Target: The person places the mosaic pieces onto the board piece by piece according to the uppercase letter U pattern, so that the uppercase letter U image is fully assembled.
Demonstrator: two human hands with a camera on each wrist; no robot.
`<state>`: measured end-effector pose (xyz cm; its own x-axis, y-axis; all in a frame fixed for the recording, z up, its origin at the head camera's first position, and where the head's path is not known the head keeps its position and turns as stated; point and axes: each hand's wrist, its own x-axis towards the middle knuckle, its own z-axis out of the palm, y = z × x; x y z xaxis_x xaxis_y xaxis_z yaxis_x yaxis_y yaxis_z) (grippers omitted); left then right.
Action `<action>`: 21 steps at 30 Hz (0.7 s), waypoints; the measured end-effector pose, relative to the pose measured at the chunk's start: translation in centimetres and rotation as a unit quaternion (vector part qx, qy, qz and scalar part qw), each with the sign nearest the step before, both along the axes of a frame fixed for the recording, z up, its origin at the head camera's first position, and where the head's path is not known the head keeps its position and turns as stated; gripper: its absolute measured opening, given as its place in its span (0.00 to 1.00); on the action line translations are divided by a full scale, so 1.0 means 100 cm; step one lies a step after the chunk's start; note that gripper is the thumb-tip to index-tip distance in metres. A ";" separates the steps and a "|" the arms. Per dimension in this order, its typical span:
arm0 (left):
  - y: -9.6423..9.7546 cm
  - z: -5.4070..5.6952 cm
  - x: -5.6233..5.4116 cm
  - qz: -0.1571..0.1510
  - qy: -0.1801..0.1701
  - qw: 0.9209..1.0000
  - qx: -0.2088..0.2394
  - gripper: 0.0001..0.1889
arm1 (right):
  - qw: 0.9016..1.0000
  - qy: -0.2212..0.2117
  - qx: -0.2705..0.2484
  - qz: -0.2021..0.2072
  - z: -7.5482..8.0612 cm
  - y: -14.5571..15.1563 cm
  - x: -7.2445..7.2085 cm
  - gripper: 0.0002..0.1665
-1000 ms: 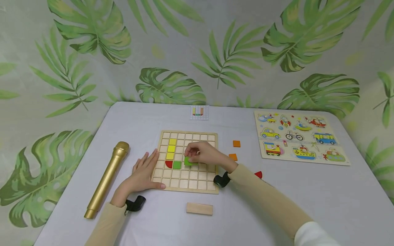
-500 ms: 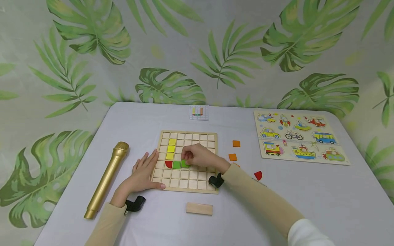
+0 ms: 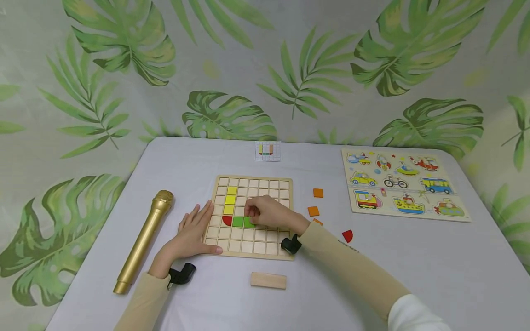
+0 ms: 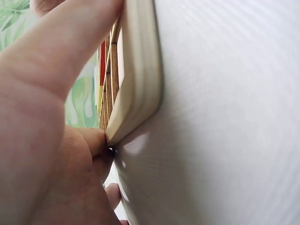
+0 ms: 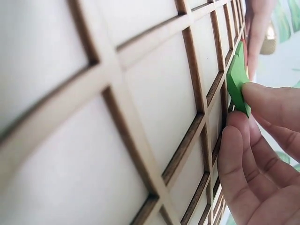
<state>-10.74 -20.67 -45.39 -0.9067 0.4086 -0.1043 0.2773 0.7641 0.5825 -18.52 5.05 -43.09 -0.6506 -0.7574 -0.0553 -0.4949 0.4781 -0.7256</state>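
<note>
My right hand [image 3: 271,212] pinches a green square tile [image 5: 239,84] by its near edge, with the thumb on its face and fingertips under that edge. The tile is at the cell beside another green tile [image 3: 238,222] on the wooden grid board [image 3: 253,257]. My left hand [image 3: 191,232] rests along the board's left side with fingers stretched out; its thumb lies at the near-left corner. In the left wrist view the board's edge [image 4: 145,61] runs beside this hand. Three yellow tiles [image 3: 230,200] form a column on the board, above a red quarter-round tile [image 3: 227,220].
Right of the board lie orange square tiles [image 3: 318,193] and a red quarter-round piece [image 3: 347,236]. A pattern card [image 3: 267,151] is behind it, a wooden block [image 3: 268,280] in front. A gold microphone [image 3: 145,241] lies left; a vehicle puzzle board [image 3: 403,184] lies back right.
My right hand has moved left with the green tile and lowered it beside the other green one. The left hand has stayed in place.
</note>
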 end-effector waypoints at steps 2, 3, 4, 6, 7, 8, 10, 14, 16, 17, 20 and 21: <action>0.000 0.000 0.000 0.000 0.000 1.000 -0.001 0.64 | 1.000 -0.001 -0.004 -0.001 0.000 0.000 0.000 0.06; 0.000 0.000 0.000 -0.001 0.001 1.000 -0.002 0.64 | 1.000 -0.002 -0.007 -0.003 0.000 0.001 0.000 0.06; 0.000 0.000 0.000 -0.001 0.001 1.000 -0.002 0.64 | 1.000 -0.004 -0.012 -0.005 0.000 0.001 -0.001 0.06; 0.000 0.000 0.000 -0.001 0.002 1.000 -0.002 0.64 | 1.000 -0.011 -0.028 -0.010 0.000 0.003 -0.002 0.06; 0.000 0.000 0.000 -0.001 0.001 1.000 -0.001 0.64 | 0.999 -0.015 -0.035 -0.013 0.000 0.005 -0.002 0.06; 0.000 0.000 0.000 -0.001 0.001 1.000 -0.002 0.64 | 0.999 -0.020 -0.043 -0.017 0.000 0.006 -0.003 0.06; 0.000 0.000 0.000 0.000 0.001 1.000 -0.001 0.64 | 0.998 -0.033 -0.056 -0.026 0.001 0.011 -0.004 0.05; 0.000 -0.001 -0.001 0.000 0.001 1.000 -0.001 0.65 | 0.995 -0.053 -0.080 -0.039 0.002 0.027 -0.007 0.06; 0.000 -0.002 -0.001 -0.001 0.001 1.000 0.000 0.65 | 0.992 -0.068 -0.092 -0.047 0.003 0.037 -0.008 0.07; 0.000 -0.002 -0.001 -0.001 0.001 1.000 0.000 0.65 | 0.991 -0.075 -0.097 -0.052 0.004 0.043 -0.007 0.07; -0.001 -0.002 -0.001 -0.001 0.000 1.000 0.000 0.65 | 0.987 -0.094 -0.110 -0.066 0.007 0.061 -0.005 0.08; -0.001 -0.002 0.000 0.000 0.000 1.000 0.000 0.65 | 0.986 -0.100 -0.113 -0.071 0.007 0.067 -0.005 0.08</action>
<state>-10.79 -20.72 -45.58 -0.9066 0.4088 -0.1046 0.2774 0.7642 0.5822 -19.01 11.74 -42.37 -0.7435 -0.6679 -0.0339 -0.2708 0.3471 -0.8979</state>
